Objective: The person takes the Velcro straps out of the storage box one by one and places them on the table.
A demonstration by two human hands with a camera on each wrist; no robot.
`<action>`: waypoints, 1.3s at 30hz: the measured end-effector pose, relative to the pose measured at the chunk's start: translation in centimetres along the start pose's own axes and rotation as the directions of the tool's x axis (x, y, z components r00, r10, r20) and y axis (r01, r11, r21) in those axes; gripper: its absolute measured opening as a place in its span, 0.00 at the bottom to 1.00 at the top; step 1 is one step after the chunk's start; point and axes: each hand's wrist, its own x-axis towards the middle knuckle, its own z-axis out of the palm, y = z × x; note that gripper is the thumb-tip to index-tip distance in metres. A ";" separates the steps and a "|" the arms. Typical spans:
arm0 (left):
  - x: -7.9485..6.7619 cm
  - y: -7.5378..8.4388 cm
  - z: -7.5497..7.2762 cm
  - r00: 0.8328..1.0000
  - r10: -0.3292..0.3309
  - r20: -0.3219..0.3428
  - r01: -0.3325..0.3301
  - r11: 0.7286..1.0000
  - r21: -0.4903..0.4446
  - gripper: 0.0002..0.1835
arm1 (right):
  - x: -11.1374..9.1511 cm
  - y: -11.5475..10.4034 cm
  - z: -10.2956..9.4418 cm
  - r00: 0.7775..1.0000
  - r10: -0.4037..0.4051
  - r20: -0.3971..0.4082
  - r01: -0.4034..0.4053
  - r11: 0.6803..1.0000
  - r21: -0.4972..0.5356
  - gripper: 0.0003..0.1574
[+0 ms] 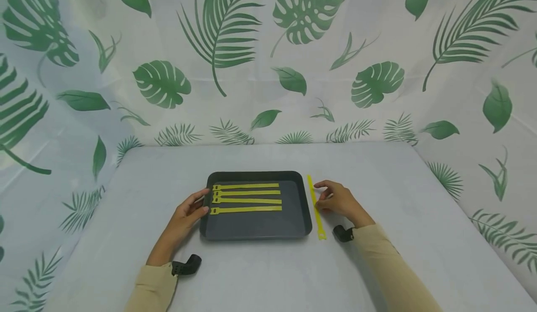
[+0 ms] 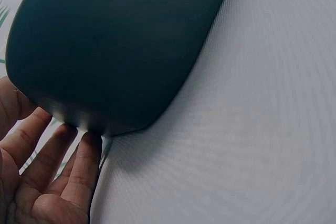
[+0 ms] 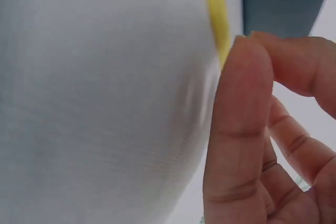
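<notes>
A dark grey tray lies on the table, with several yellow hook-and-loop cable ties side by side in it, their slotted heads to the left. At the tray's left side is my left hand, its fingertips and thumb touching the wall; the left wrist view shows fingertips against the outside of the tray. Another yellow cable tie lies lengthwise right of the tray, slotted head towards me. My right hand is over this tie, index finger and thumb spread apart along it, with the thumb tip overlapping the strip.
A pale cloth covers the table. White sheeting with green leaf prints rises behind the table and at both sides. Each wrist carries a small black camera, such as the left one.
</notes>
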 end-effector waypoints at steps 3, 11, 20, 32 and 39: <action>0.0 0.0 0.0 1.000 -0.007 -0.005 0.007 1.000 0.009 0.31 | -0.2 -0.1 -0.1 0.999 -0.023 -0.025 0.023 1.000 0.009 0.35; -0.1 -0.2 0.0 1.000 -0.019 -0.010 0.019 1.000 0.015 0.31 | -0.6 -0.8 -0.3 0.993 -0.093 -0.076 0.094 0.996 0.009 0.31; -0.5 -0.4 0.0 1.000 -0.025 -0.016 0.025 0.999 0.026 0.31 | -0.8 -1.7 -0.6 0.972 -0.235 -0.022 0.236 0.962 0.139 0.31; -0.1 -0.1 0.0 1.000 -0.015 -0.011 0.016 0.999 0.030 0.31 | -0.7 -3.6 -1.1 0.944 -0.324 0.064 0.299 0.922 0.247 0.31; -0.1 0.1 0.0 1.000 0.010 0.003 -0.010 1.000 0.004 0.31 | -0.6 -4.6 -0.8 0.936 -0.333 0.116 0.289 0.913 0.287 0.31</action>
